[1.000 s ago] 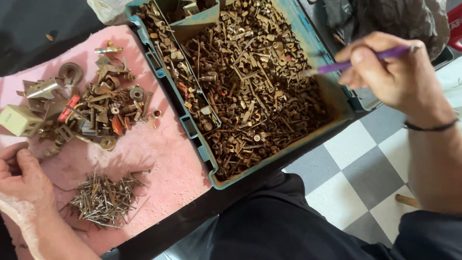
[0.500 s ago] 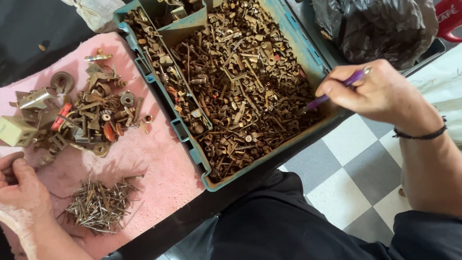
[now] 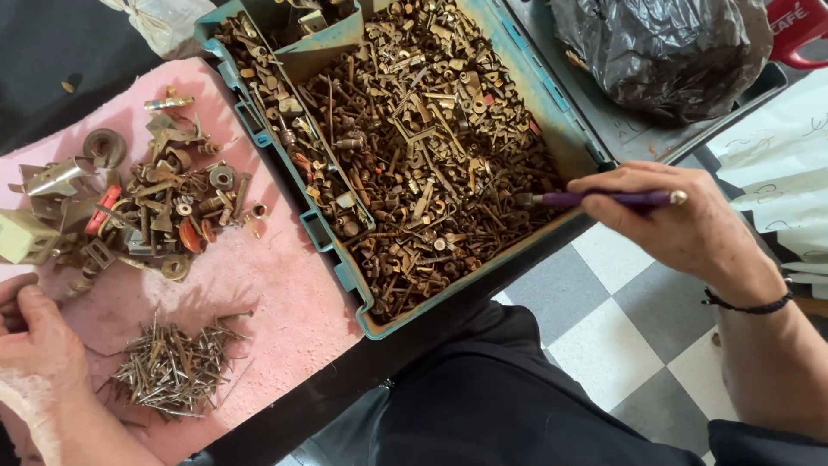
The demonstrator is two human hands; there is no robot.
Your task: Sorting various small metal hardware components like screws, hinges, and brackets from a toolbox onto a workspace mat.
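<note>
Right hand (image 3: 681, 220) grips purple tool (image 3: 604, 198) — tip in rusty hardware (image 3: 423, 164).

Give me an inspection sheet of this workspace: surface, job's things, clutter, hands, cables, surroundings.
Surface: pink cloth over a dark table.
Job's things: teal tray heaped with rusty screws and bolts; purple tool, its tip in the heap.
Clutter: pile of nails; mixed metal parts; beige box; all on the cloth.
Hands: right hand grips the purple tool; left hand rests curled on the cloth, contents hidden.
Cables: nothing seen.
Surroundings: black plastic bag beyond the tray; checkered floor below.
</note>
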